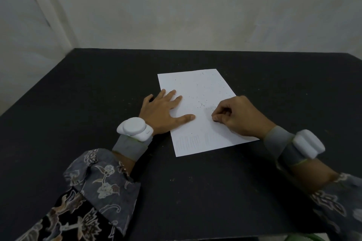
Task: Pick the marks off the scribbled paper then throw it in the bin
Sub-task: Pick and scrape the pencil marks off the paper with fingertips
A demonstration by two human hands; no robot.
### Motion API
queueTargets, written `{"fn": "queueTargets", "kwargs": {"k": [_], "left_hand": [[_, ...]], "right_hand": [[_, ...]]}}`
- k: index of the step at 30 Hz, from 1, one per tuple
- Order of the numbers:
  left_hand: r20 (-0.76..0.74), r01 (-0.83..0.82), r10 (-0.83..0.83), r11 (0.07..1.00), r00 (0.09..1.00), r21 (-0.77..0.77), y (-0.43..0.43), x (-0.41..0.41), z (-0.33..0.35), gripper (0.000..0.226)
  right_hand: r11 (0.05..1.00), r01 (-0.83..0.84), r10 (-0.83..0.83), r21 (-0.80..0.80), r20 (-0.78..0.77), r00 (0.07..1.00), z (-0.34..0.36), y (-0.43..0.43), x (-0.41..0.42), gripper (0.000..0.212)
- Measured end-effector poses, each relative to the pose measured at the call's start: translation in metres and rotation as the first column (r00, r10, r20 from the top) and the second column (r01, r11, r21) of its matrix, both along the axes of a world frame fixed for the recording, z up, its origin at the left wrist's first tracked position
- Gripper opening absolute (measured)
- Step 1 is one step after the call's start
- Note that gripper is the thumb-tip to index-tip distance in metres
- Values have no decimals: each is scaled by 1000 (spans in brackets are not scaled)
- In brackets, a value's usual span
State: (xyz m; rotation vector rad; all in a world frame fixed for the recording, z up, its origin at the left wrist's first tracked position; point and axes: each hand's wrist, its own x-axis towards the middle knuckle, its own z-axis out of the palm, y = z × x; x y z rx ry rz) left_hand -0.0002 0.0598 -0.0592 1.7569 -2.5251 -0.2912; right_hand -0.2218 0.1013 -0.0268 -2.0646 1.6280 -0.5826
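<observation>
Across the black table point(78, 103), the flat, open left hand point(162, 112) pinned the paper point(197, 92) while the right hand point(238, 116), fingertips pinched together, apparently rubbed out marks; faint scribbles point(189, 141) awaited clearing next.

You have nothing legible here: the paper point(197, 111) carries only faint pencil strokes and specks, no words or numbers.

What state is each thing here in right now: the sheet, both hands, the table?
Paper: flat on the table, faint scribbles near its close edge, dark specks scattered across it.
Left hand: open, fingers spread, pressing the paper down.
Right hand: fingertips pinched together on the paper.
Table: dark, bearing the paper.
</observation>
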Motion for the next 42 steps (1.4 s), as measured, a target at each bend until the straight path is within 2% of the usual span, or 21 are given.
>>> {"fn": "queueTargets", "kwargs": {"k": [3, 5, 7, 8, 12, 17, 21, 25, 29, 34, 38, 42], "left_hand": [[-13, -2, 2, 1000, 1000, 23, -1, 0, 1, 89], [-6, 5, -5, 999, 1000, 33, -2, 0, 2, 94], [5, -2, 2, 999, 1000, 36, -2, 1, 2, 96], [9, -5, 5, 999, 1000, 33, -2, 1, 2, 94], [20, 2, -3, 999, 1000, 47, -1, -1, 4, 101], [33, -7, 6, 999, 999, 46, 0, 0, 5, 100], [47, -5, 3, 999, 999, 46, -1, 0, 4, 89], [33, -10, 9, 999, 999, 40, -1, -1, 3, 92], [33, -12, 11, 1000, 999, 29, 0, -1, 5, 88], [25, -17, 17, 1000, 1000, 19, -1, 0, 2, 88], [33, -7, 6, 1000, 999, 25, -1, 0, 4, 88], [24, -16, 15, 1000, 1000, 14, -1, 0, 2, 87]], "right_hand": [[985, -86, 96, 149, -59, 994, 10, 0, -3, 7], [996, -51, 57, 67, -91, 994, 8, -4, -4, 7], [999, 4, -6, -32, -54, 998, 2, -5, -2, 6], [999, 3, -4, -33, -38, 999, 2, -4, -2, 6], [980, -138, 148, 145, -59, 987, 10, 5, -6, 7], [998, -60, 58, -20, -65, 996, 7, -3, 0, 6], [976, -189, 199, 106, -97, 975, 10, 2, 5, 5], [991, -131, 130, -5, -95, 987, 7, -2, 7, 6], [957, -249, 268, 147, -124, 955, 15, 5, 14, 4], [990, -138, 137, -2, -116, 984, 9, -4, 13, 6], [958, -243, 261, 154, -115, 958, 15, 4, 16, 7], [987, -144, 152, 67, -134, 979, 15, -6, 16, 6]]}}
